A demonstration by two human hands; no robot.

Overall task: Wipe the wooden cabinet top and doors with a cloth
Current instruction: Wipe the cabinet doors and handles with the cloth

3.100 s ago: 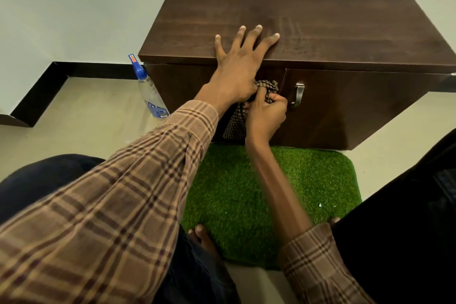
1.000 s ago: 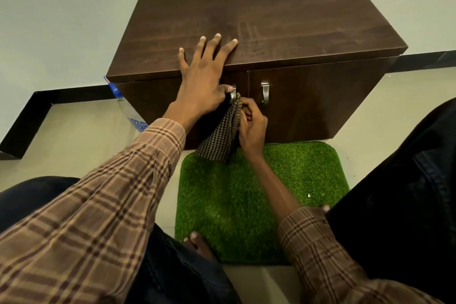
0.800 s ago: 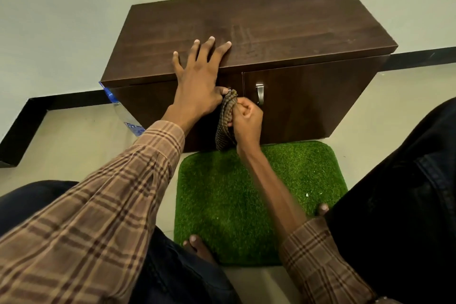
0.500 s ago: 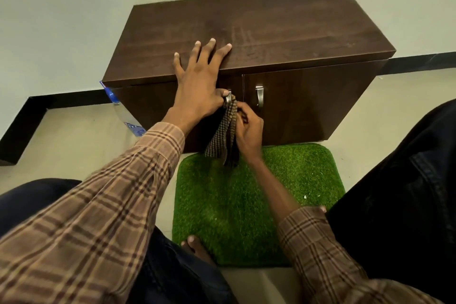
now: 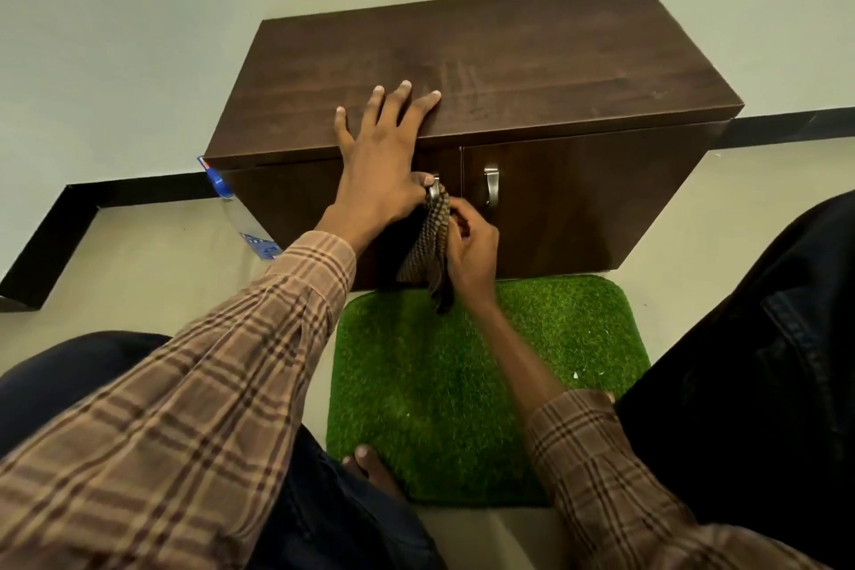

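Checked brown cloth [image 5: 428, 241], pinched by the right hand [image 5: 472, 252] against the dark wooden cabinet [image 5: 462, 74]'s left metal handle [image 5: 434, 190], could snag there, while the left hand [image 5: 379, 162] lies flat-fingered on top.

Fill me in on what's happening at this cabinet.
A person crouches before a dark wooden cabinet, cleaning it. The left hand lies flat on the top's front edge, fingers spread. The right hand grips a checkered cloth against the left door's metal handle. A spray bottle stands beside the cabinet; a green mat lies in front.
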